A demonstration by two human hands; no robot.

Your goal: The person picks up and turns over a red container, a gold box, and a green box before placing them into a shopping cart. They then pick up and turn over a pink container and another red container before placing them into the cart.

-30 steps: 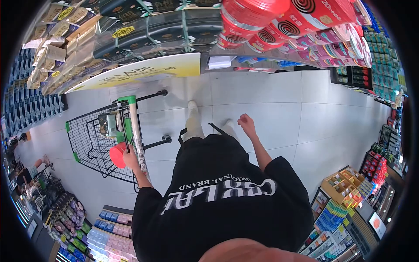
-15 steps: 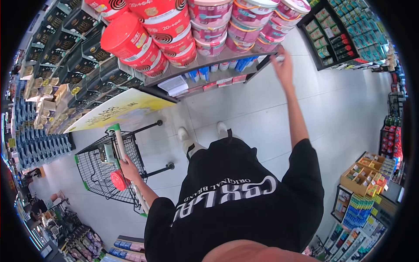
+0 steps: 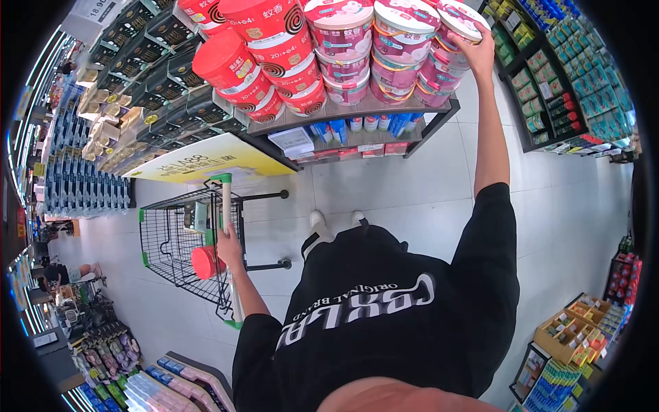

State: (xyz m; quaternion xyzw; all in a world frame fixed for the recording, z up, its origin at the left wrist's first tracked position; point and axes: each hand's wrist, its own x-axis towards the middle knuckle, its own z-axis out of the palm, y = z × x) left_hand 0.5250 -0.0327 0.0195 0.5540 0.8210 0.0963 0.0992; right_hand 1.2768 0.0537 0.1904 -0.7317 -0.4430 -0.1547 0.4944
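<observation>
My left hand (image 3: pixel 229 247) is wrapped round the pale handle (image 3: pixel 227 206) of a black wire shopping cart (image 3: pixel 180 237) with green corner pieces. A red tub (image 3: pixel 204 263) and a dark green box (image 3: pixel 195 216) are in the cart. My right hand (image 3: pixel 480 53) is up at the far right of the shelf display, its thumb and fingers round the side of the top pink mosquito-coil tub (image 3: pixel 458 22), which has a white lid. That tub sits on a stack of similar ones. Beside it stand more pink tubs (image 3: pixel 401 44) and red mosquito-coil tubs (image 3: pixel 274 58).
The tubs stand on a grey shelf unit (image 3: pixel 439 110), with blue and white items below. A yellow and white sign board (image 3: pixel 213 161) stands beside the cart. Dark boxes (image 3: pixel 168 75) are stacked on the left. Another shelf rack (image 3: pixel 549 103) is at the right, across the tiled floor (image 3: pixel 384 189).
My right hand has moved up from beside the shelf's corner onto the top right pink tub. The left hand stays on the cart handle. The whole view has shifted slightly.
</observation>
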